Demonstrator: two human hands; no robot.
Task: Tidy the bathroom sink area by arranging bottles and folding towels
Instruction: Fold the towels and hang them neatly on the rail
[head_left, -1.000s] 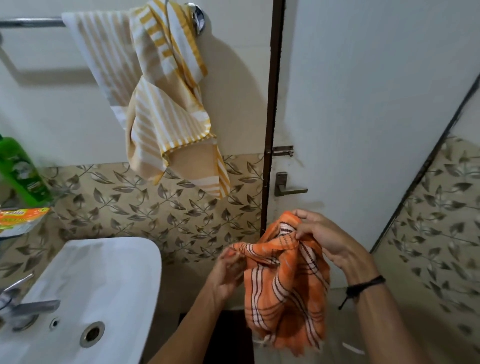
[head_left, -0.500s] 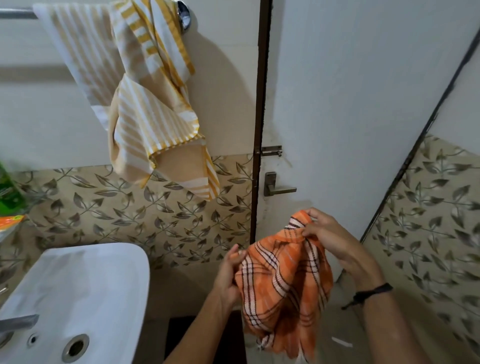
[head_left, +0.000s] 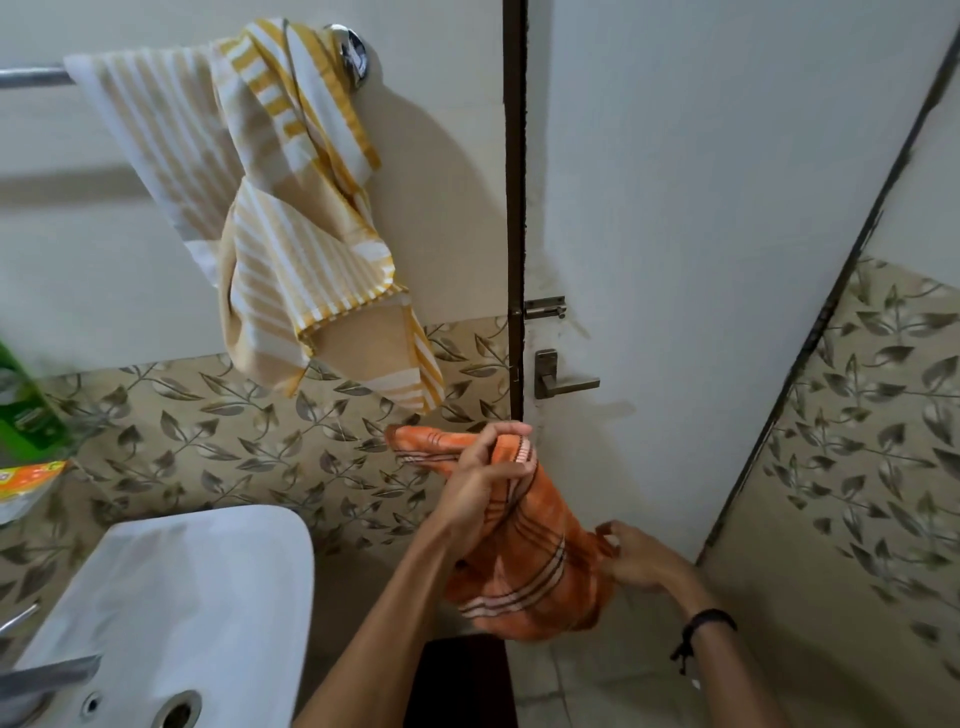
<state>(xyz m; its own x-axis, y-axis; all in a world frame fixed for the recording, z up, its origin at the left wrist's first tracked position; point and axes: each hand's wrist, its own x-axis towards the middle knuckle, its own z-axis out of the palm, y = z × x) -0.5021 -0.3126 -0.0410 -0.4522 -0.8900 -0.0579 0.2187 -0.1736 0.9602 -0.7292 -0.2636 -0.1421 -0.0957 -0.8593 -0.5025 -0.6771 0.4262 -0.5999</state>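
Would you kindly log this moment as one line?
step: folding orange towel | left hand: grips top | right hand: holds lower edge

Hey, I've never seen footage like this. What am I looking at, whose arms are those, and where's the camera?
There is no machine here. These are a person's two bare hands, filmed by a wide-angle camera worn on the head, looking forward and down. That is why the arms come in from the bottom edge.

The left hand has its grip on the top of an orange checked towel. The right hand, the one with a dark wristband, pinches the towel's lower edge.

Around them are a white sink at lower left with a tap, and a green bottle and an orange packet at the far left edge. A yellow striped towel is draped over a wall rail, beside a white door.
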